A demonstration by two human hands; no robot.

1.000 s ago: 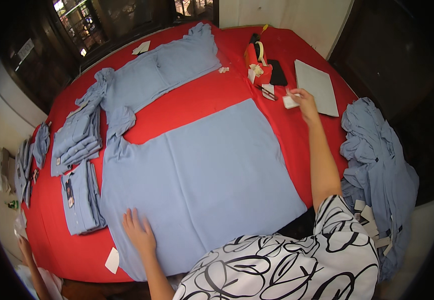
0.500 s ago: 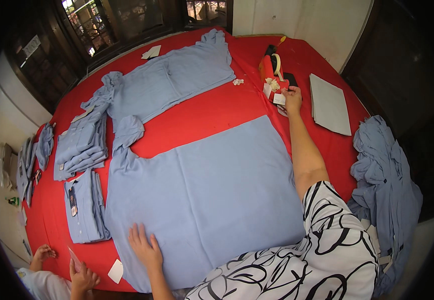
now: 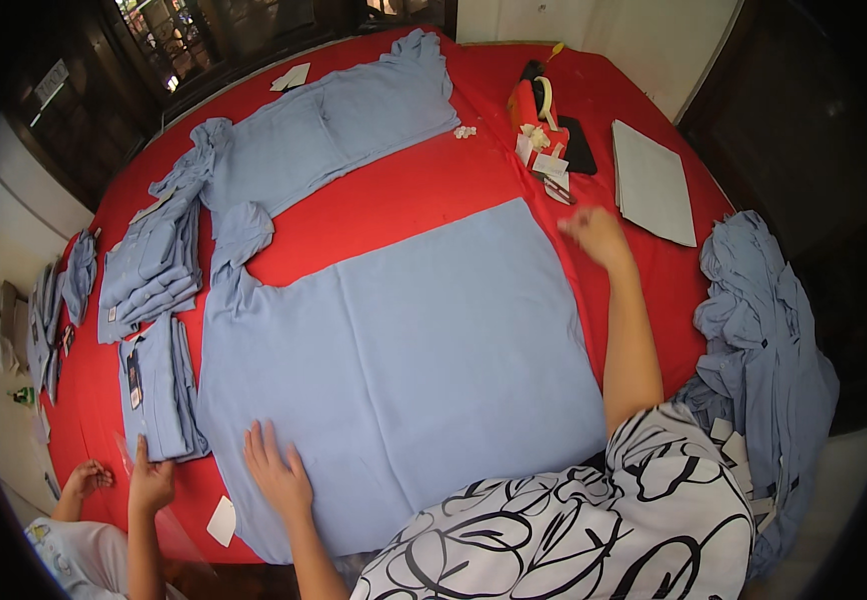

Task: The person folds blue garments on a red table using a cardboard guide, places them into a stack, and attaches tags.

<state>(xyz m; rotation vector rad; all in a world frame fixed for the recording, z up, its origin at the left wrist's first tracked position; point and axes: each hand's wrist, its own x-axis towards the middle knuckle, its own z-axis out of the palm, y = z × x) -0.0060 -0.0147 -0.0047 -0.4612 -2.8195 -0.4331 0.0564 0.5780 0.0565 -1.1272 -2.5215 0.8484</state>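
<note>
smooth matt cloth shirt (image 3: 454, 350); matt paper sheets (image 3: 654, 185)

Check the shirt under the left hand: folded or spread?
Spread: the blue shirt lies flat on the red tablecloth, one sleeve out, the left hand on it.

Light-blue shirt (image 3: 454, 340), spread flat, creased mid-body, on red-covered table (image 3: 379, 205)
</note>
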